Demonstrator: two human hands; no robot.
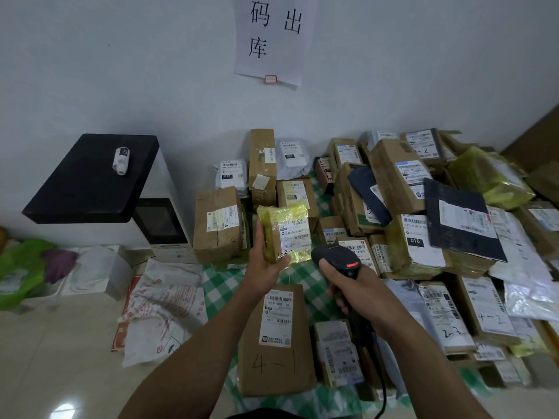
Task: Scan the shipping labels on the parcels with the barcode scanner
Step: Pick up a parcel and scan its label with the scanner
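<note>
I see the left hand [267, 264] curled under a yellow parcel [282, 231], holding it up over the checked cloth's [222, 287] left edge. The right hand [360, 294] grips the scanner [335, 257], whose head is just beside the parcel.

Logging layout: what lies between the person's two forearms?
In the head view, a brown cardboard box marked 4-1, label up, on the green checked cloth.

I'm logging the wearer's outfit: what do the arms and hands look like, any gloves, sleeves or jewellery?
The left hand and right hand are ungloved, with no rings visible. Both forearms are uncovered down to the frame's edge: no sleeve, watch or wristband in view. A dark garment shows between them at the bottom.
</note>
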